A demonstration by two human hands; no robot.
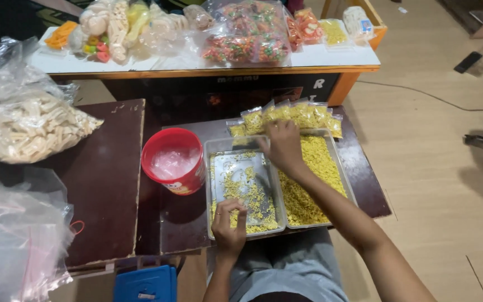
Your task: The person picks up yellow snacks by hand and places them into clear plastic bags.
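Nearest to us, below our grey-clad lap, sits a blue plastic box lid (145,284), and just above it our left hand (228,225) rests on the near edge of the left shallow metal tray (214,146). Its fingers curl inward over a pinch of the small yellow crumbly snack pieces (251,197) scattered thinly across that tray; whether they actually grip any we cannot tell. The tray is nearly bare, so what remains lies in loose patches toward the near side, within easy reach.

Our right hand (282,146) stretches across to the far rim, fingers bent down and closed around the top of one small clear packet of yellow snack (252,120). That packet stands in a row of filled small packets (303,113) leaning side by side against the back of the trays, upright so that they do not spill. The right metal tray (346,178), touching the left one, is heaped with the same yellow snack.

Just left of the trays stands a red plastic bucket holding clear empty bags (173,161), close for grabbing. Both sit on a dark wooden low table (185,221). Large clear bags of pale stick crackers (26,120) lie well apart at the left.
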